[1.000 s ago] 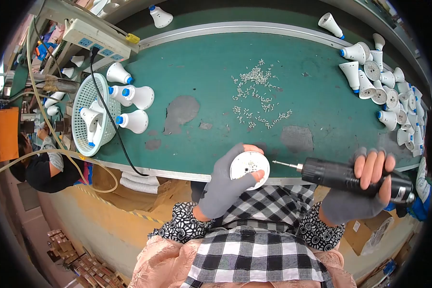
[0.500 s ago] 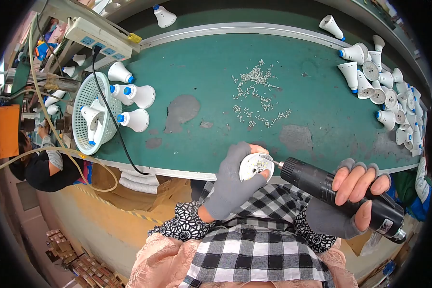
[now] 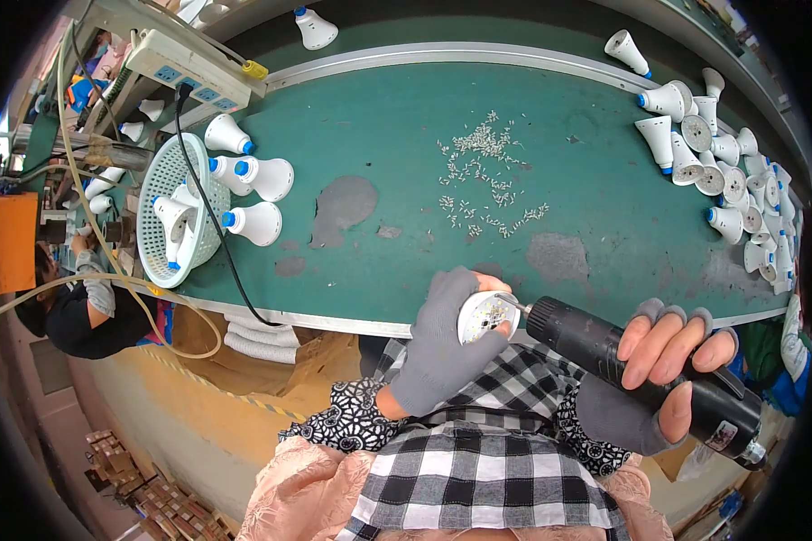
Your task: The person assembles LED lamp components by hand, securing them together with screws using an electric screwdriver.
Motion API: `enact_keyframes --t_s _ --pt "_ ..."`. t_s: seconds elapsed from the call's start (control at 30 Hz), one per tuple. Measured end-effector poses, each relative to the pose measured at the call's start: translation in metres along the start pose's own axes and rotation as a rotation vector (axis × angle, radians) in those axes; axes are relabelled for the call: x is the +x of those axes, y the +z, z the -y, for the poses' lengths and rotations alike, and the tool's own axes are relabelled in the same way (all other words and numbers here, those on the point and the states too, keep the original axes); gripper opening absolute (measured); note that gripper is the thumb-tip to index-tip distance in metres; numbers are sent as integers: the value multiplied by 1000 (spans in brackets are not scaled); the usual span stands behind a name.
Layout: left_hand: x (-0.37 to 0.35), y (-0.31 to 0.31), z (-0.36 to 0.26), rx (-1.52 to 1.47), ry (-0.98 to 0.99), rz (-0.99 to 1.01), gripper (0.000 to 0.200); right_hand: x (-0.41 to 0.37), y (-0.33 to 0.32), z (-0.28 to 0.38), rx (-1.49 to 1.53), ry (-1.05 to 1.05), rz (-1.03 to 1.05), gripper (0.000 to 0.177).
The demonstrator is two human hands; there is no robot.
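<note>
My left hand point(image 3: 438, 347), in a grey fingerless glove, grips a white bulb housing point(image 3: 485, 317) at the near edge of the green bench, its round circuit board facing up. My right hand point(image 3: 654, 374), also gloved, is closed around a black electric screwdriver point(image 3: 636, 374). The screwdriver is tilted, and its bit touches the upper right edge of the board. A scatter of small screws point(image 3: 487, 176) lies on the bench beyond my hands.
Many white bulb housings point(image 3: 731, 171) are piled at the right end of the green bench point(image 3: 379, 135). A white basket point(image 3: 176, 212) with more housings and three loose ones point(image 3: 253, 194) sit at left. A power strip point(image 3: 189, 68) and black cable point(image 3: 203, 207) lie at back left. Another person point(image 3: 81, 307) works at far left.
My right hand swung the screwdriver from level at the right down to a tilt, bringing its bit onto the board. The left hand tipped the housing slightly toward it.
</note>
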State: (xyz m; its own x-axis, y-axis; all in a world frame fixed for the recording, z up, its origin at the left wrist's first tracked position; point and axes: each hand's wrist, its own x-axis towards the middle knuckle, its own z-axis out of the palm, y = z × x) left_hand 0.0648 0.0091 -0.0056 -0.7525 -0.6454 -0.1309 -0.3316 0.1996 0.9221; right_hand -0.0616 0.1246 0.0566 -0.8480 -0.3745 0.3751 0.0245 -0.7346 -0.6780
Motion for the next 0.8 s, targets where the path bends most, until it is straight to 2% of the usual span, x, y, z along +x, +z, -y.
enact_keyframes --t_s 0.23,0.37,0.5,0.6,0.7,0.73,0.8 --pt "-2 3 -3 -55 -28 15 33 8 1 10 -53 164 109 37" --pt "-2 7 -8 -107 -45 -2 27 11 16 19 -124 297 50 37" --pt "-1 7 -7 -95 -81 34 27 18 1 4 -17 206 136 36" --pt "3 -8 -12 -461 -299 142 34 31 -16 4 108 85 131 33" --pt "10 -20 8 -1179 -529 70 35 45 -17 -1 147 -2 -49 17" --pt "12 -23 7 -1318 -565 13 36 51 -19 -9 143 -7 -110 16" --pt "13 -30 6 -1399 -553 12 37 58 -27 -36 45 -28 -132 16"
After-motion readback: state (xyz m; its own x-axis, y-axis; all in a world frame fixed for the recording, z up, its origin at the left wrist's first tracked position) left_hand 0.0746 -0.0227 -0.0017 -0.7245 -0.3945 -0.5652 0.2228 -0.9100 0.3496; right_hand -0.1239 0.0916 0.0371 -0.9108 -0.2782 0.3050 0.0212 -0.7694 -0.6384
